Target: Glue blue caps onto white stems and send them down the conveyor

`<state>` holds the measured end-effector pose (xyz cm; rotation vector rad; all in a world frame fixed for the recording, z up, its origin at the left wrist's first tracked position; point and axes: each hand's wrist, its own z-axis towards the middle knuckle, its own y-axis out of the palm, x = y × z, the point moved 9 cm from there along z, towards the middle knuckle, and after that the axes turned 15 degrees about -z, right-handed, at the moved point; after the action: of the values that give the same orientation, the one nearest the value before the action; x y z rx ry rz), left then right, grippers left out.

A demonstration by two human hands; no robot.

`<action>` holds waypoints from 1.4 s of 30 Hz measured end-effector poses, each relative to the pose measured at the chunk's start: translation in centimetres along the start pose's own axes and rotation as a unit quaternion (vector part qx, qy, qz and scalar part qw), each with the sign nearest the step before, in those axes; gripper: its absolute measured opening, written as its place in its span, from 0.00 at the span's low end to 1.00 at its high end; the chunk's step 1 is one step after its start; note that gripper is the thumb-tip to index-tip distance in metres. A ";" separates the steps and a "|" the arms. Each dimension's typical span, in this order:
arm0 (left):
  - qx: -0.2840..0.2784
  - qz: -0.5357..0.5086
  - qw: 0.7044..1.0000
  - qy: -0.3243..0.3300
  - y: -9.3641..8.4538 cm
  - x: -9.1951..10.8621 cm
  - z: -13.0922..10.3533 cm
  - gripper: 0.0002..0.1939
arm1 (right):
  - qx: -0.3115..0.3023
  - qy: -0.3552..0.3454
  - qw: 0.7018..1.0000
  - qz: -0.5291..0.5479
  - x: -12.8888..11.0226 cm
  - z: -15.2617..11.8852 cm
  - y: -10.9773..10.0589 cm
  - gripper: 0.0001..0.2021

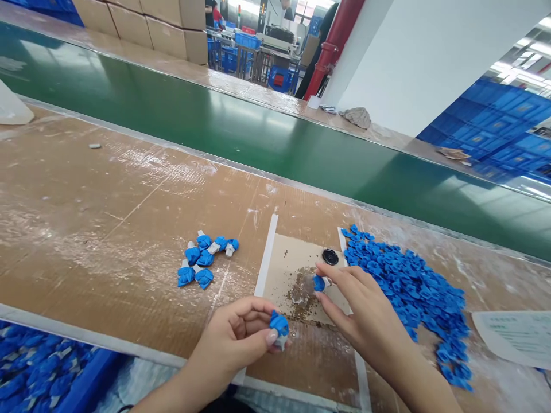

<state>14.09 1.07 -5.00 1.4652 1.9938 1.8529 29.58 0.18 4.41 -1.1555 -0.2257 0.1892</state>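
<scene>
My left hand (232, 347) is closed, thumb and fingers gripping a small blue-and-white plastic piece (279, 324) above the front of the table. To its right, my right hand (365, 304) pinches another small blue piece (318, 283) with a pale part beside it. That piece is over a wet, stained cardboard sheet (275, 278), next to what looks like a shallow clear puddle or dish. A round black lid-like disc (330, 256) lies just beyond my right fingertips. Left of the sheet, several blue-and-white pieces (205, 258) form a loose cluster.
A large heap of blue plastic parts (400, 281) spreads to the right, near a printed paper sheet (516, 335). A blue bin (92, 378) full of blue-and-white pieces stands at lower left. Behind the table runs a green conveyor belt (181, 103), with cardboard boxes (167, 40) beyond.
</scene>
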 end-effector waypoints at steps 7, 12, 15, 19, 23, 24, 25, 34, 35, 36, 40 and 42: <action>-0.029 -0.022 0.999 -0.006 0.3 -0.1 0.3 0.13 | 0.040 0.212 0.923 0.319 0.4 -2.8 -0.2 0.18; -0.030 -0.014 0.999 -0.019 0.7 -0.1 0.0 0.14 | 0.035 0.282 0.801 0.528 -2.5 -4.6 2.6 0.19; -0.033 -0.022 0.999 -0.018 0.8 -0.1 0.0 0.15 | 0.047 0.294 0.761 0.576 -3.5 -4.7 3.5 0.18; -0.025 -0.021 0.999 -0.016 0.6 -0.1 0.0 0.15 | 0.053 0.285 0.762 0.579 -4.1 -4.5 3.5 0.19; -0.026 -0.003 1.000 -0.016 0.7 -0.1 -0.1 0.15 | 0.058 0.276 0.800 0.530 -4.3 -4.9 3.1 0.20; -0.028 0.002 0.999 -0.014 0.8 0.0 -0.1 0.14 | 0.061 0.272 0.815 0.508 -4.3 -5.0 3.0 0.20; -0.031 0.007 0.999 -0.013 0.8 0.1 -0.1 0.13 | 0.066 0.267 0.832 0.481 -4.3 -5.0 2.9 0.21; -0.015 0.055 0.998 -0.008 0.4 0.0 -0.3 0.12 | 0.129 0.026 0.966 0.221 -8.2 -2.2 -1.4 0.20; -0.009 0.065 0.998 -0.006 0.3 0.1 -0.4 0.11 | 0.123 0.025 0.970 0.210 -7.9 -2.3 -1.6 0.18; -0.004 0.073 0.997 -0.004 0.2 0.1 -0.4 0.12 | 0.114 0.037 0.974 0.192 -7.2 -2.5 -1.6 0.16; 0.018 0.097 0.995 0.017 -0.2 0.6 -0.6 0.14 | 0.107 0.168 0.979 0.029 -0.6 -4.7 -1.6 0.09; 0.033 0.133 0.990 0.043 -0.7 1.4 -1.1 0.14 | 0.094 0.196 0.974 -0.061 2.7 -5.7 -1.2 0.10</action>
<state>12.22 1.29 -4.51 1.7760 1.9998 1.9970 33.81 -4.62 3.53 -0.9644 0.0703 -0.1264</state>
